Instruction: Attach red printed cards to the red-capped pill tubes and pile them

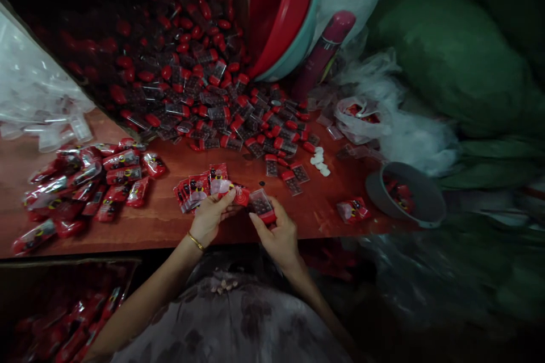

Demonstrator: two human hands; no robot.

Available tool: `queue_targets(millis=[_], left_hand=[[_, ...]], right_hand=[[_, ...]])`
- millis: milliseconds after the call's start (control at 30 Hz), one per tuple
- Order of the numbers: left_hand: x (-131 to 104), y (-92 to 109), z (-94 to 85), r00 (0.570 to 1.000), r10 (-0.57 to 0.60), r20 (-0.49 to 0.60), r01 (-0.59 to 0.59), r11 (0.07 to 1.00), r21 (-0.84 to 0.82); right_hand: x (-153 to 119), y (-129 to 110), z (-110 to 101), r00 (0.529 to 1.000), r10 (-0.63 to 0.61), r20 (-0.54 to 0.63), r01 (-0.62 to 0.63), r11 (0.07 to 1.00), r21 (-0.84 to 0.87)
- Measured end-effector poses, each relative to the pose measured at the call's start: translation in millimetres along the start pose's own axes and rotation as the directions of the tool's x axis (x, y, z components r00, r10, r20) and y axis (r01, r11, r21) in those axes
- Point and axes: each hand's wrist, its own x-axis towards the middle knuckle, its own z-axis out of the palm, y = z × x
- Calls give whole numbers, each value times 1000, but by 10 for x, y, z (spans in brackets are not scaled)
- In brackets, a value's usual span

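Observation:
Between the thumb and fingers of my left hand (212, 218) is a small red printed packet (241, 197), held near the table's front edge. My right hand (279, 233) grips a clear plastic case with a red end (262, 206), its clear part tilted toward the packet. The two items are close together; whether they touch I cannot tell. Just behind my left hand lies a fanned stack of red printed packets (198, 186). Several more clear cases with red ends (293, 182) lie beyond my right hand.
A large box spills a heap of red-ended cases (213, 108) onto the table (149, 227). Filled red packages (106, 181) are piled left. Red basin (272, 11), spray can (326, 51), white discs (319, 161) and grey bucket (404, 195) stand or lie rightward. An open box (68, 317) sits below left.

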Motion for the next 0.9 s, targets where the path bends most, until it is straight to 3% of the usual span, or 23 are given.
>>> queue_targets(millis=[400, 633, 900], left_hand=[[5, 10, 20, 999, 9, -39, -10, 1000, -20], [1, 36, 26, 991, 69, -114, -70, 997, -8], [8, 3, 19, 998, 36, -56, -37, 999, -16]], right_hand=[[-18, 7, 55, 1000, -15, 7, 15, 1000, 25], [-41, -26, 13, 999, 20, 31, -21, 999, 31], [-15, 4, 48, 999, 39, 15, -39, 998, 45]])
